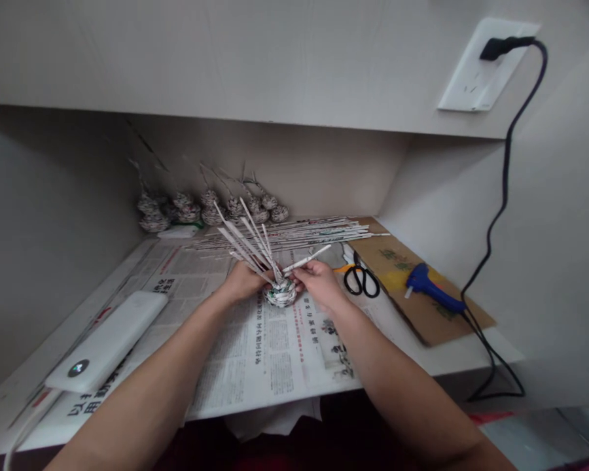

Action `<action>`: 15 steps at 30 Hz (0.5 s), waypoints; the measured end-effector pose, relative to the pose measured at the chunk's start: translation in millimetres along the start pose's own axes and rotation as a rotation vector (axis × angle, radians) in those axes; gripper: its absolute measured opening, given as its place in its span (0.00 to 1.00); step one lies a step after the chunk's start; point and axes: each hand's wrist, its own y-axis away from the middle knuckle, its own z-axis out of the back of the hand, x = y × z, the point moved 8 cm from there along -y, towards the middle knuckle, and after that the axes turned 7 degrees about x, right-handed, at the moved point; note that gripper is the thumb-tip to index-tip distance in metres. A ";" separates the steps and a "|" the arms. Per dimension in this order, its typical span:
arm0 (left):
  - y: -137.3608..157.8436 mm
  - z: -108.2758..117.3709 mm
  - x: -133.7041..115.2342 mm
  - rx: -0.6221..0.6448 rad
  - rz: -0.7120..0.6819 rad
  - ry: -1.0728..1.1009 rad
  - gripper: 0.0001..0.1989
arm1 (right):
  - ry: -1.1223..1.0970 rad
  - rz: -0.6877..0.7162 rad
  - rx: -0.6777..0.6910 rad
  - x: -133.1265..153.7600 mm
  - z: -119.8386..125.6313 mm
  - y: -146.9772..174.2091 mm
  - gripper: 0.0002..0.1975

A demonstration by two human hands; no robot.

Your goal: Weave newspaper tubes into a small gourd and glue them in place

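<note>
Near the middle of the frame I have a small woven ball (281, 296), a squat, round thing of rolled paper, ridged where the coils lap over one another, whitish with specks of green and dark print. A fan of stiff paper spokes (255, 239) stands up out of its top, leaning to the upper left. My left hand (245, 281) is closed against the ball's left side, its fingertips partly hidden by the spokes. My right hand (318, 280) pinches with thumb and fingers at the right side, where a slim paper roll (310, 259) sticks out toward the upper right.

Behind, a sheaf of thin, straight paper tubes (294, 233) lies crosswise. At the upper left stands a row of woven gourds (184, 208), double-bulged, coarse-skinned, with wispy stalks.

Under my hands, flat printed newspaper (230, 353) covers much of the white tabletop (397, 340). A smooth white slab (112, 337) with a dark round spot lies at the lower left. Right of my hands are black scissor loops (362, 280), then brown cardboard (432, 325) bearing a blue glue gun (434, 290). A black cord (506, 170) runs up to the white socket plate (471, 72) at the upper right, on a pale panel (255, 65) spanning the top.
</note>
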 end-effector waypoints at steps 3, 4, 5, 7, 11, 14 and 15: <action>0.8 -2.3 -2.8 -0.005 -0.015 -0.001 0.11 | -0.022 -0.030 0.028 4.4 -1.4 2.1 0.08; 1.3 -3.4 -5.3 -0.008 -0.019 0.009 0.11 | -0.021 -0.035 0.034 6.0 -1.6 2.7 0.09; 1.9 -4.7 -8.3 -0.011 -0.023 0.020 0.12 | -0.020 -0.039 0.038 7.4 -1.6 3.3 0.10; 3.0 -7.1 -15.4 -0.018 -0.038 0.027 0.14 | -0.024 -0.052 0.039 9.2 -0.8 4.1 0.12; 5.4 -7.8 -28.0 -0.030 -0.108 -0.017 0.16 | -0.050 -0.093 0.044 8.3 1.3 4.4 0.13; 5.9 -7.0 -28.9 -0.001 -0.148 -0.042 0.14 | -0.065 -0.098 0.050 7.5 1.9 3.5 0.12; 5.7 -6.9 -28.3 0.015 -0.158 -0.062 0.14 | -0.068 -0.100 0.044 7.3 2.3 3.4 0.12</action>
